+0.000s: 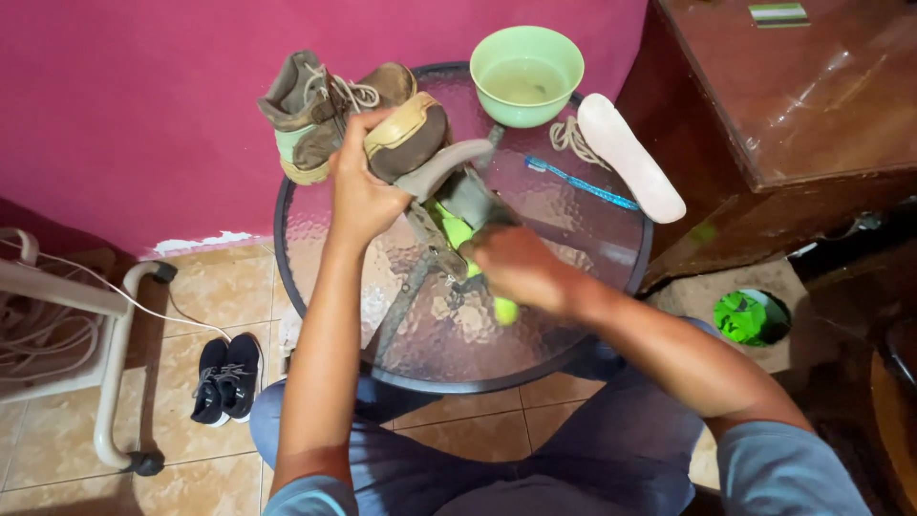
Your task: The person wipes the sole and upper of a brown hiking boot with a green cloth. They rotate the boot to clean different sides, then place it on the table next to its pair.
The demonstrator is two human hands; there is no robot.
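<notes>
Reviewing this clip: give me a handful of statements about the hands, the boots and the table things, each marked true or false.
1. The left hand grips a brown boot by its toe end. True.
2. The green bowl lies upside down on the floor. False: it stands upright on the round glass table, near the far rim.
3. The right hand holds a yellow-green brush against the boot. True.
4. A white insole lies on the table's right side. True.
5. The pair of black shoes sits on the table. False: it is on the tiled floor, left of the table.
</notes>
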